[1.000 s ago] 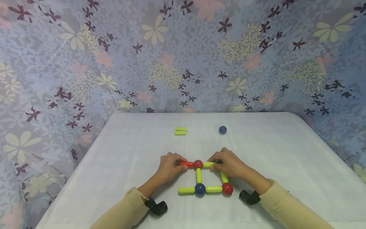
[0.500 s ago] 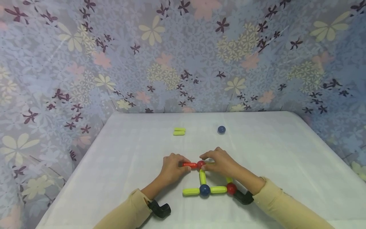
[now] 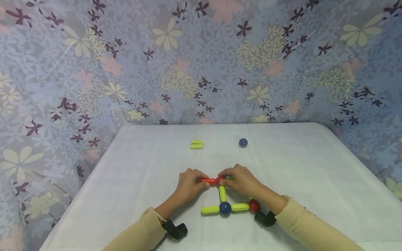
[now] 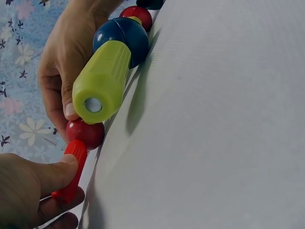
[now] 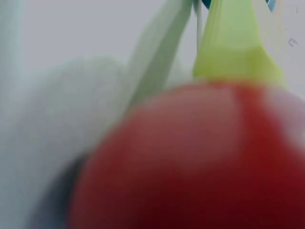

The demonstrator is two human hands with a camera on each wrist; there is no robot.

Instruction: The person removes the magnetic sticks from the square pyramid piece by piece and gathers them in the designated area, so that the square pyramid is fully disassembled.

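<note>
My left hand (image 3: 188,186) pinches a red magnetic rod (image 3: 208,181) between thumb and fingers. The rod's inner end meets a red ball (image 4: 86,133), which my right hand (image 3: 242,181) grips with thumb and fingertips. From that ball a yellow-green rod (image 3: 222,194) runs toward me to a blue ball (image 3: 225,208). Another yellow-green rod (image 3: 210,210) sticks out left of the blue ball, its metal tip visible in the left wrist view. A third yellow-green rod (image 3: 240,207) links blue to a second red ball (image 3: 254,205). My right hand hides the square's far right corner.
Two loose yellow-green rods (image 3: 196,144) lie side by side farther back on the white-covered table (image 3: 150,153). A loose blue ball (image 3: 243,142) sits to their right. A flowered cloth (image 3: 201,62) hangs behind. Black wrist mounts (image 3: 176,230) stick out below both sleeves.
My right hand has moved left from the far yellow-green rod onto the red ball and closed on it. The joined frame has shifted slightly right, my left hand still holding the red rod.
</note>
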